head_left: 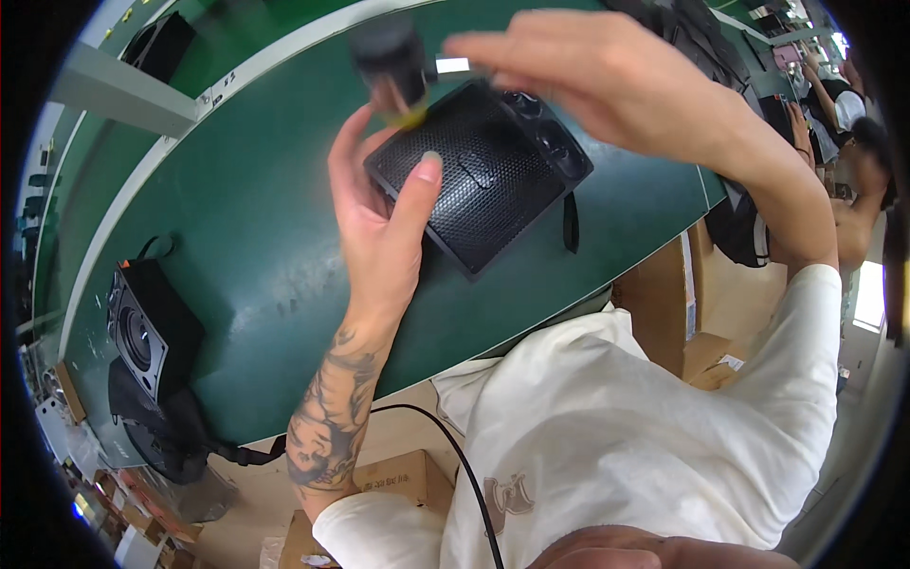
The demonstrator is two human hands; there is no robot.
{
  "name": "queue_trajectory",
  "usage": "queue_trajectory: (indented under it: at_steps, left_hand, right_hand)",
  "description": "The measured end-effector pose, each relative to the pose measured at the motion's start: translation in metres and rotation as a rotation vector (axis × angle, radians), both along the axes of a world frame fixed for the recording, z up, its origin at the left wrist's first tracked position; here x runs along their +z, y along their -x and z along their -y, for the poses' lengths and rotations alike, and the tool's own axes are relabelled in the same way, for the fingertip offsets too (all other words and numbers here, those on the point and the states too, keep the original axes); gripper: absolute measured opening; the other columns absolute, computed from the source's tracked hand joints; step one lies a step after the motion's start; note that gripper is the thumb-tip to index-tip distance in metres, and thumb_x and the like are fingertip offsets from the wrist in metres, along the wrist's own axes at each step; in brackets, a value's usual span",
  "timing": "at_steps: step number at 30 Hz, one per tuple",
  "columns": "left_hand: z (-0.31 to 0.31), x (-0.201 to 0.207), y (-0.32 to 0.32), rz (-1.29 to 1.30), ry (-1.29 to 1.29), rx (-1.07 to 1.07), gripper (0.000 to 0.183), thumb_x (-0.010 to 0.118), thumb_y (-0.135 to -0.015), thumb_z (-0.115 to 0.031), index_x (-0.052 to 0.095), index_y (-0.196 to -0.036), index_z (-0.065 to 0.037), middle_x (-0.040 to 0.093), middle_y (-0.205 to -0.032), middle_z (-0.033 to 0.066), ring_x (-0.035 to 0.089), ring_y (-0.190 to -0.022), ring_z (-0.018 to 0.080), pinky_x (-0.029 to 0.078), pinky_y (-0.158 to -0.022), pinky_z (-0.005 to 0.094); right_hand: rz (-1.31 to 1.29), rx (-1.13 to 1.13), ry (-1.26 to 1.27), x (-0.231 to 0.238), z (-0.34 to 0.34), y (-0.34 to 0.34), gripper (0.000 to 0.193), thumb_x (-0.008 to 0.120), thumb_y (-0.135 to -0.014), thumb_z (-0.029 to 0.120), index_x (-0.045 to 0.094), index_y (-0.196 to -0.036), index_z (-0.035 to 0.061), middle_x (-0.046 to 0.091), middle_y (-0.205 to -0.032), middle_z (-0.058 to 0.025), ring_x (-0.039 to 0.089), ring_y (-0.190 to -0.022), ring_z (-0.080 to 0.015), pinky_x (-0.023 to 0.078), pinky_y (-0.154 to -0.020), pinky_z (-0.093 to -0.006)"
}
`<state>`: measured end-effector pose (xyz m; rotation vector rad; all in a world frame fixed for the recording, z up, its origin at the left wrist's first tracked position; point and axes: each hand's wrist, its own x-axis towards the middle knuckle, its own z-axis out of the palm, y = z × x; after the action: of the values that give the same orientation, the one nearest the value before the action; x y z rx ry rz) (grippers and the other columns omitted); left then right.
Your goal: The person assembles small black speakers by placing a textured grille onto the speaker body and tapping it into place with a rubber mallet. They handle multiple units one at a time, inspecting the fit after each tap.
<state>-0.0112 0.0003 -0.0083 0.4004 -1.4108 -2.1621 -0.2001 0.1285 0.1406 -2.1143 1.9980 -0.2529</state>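
Plainly boxy and black, this mesh-fronted speaker [485,178]

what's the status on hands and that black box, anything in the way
Left hand gripping black perforated box. Right hand near far edge, contact unclear. Blurred dark object by upper-left edge.

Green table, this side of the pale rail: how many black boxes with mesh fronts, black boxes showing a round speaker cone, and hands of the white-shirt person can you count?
Black mesh-fronted box: 1
Black box with a round speaker cone: 1
White-shirt person's hands, left hand and right hand: 2
Total: 4
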Motion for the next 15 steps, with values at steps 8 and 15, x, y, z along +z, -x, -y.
queue_trajectory:
  at_steps: [8,15]
  left_hand:
    - [0.001,-0.007,0.001,0.005,0.026,0.03,0.072,0.073,-0.095,-0.01,0.03,-0.152,0.002,0.051,-0.137,0.0184,0.055,-0.119,0.0195,0.048,-0.101,0.0317]
    - [0.003,-0.005,0.0,0.004,0.019,0.0,0.073,0.074,-0.095,-0.011,0.03,-0.152,0.002,0.053,-0.135,0.0175,0.056,-0.116,0.0189,0.048,-0.101,0.0324]
  right_hand:
    - [0.084,-0.054,0.149,-0.015,0.014,-0.014,0.039,0.062,-0.095,0.002,0.061,-0.134,0.0004,0.065,-0.092,-0.0205,0.065,-0.081,-0.038,0.052,-0.074,-0.0433]
    - [0.054,-0.092,0.086,0.004,0.009,-0.005,0.034,0.064,-0.097,0.01,0.066,-0.131,0.003,0.064,-0.105,-0.0241,0.065,-0.091,-0.0389,0.052,-0.08,-0.0429]
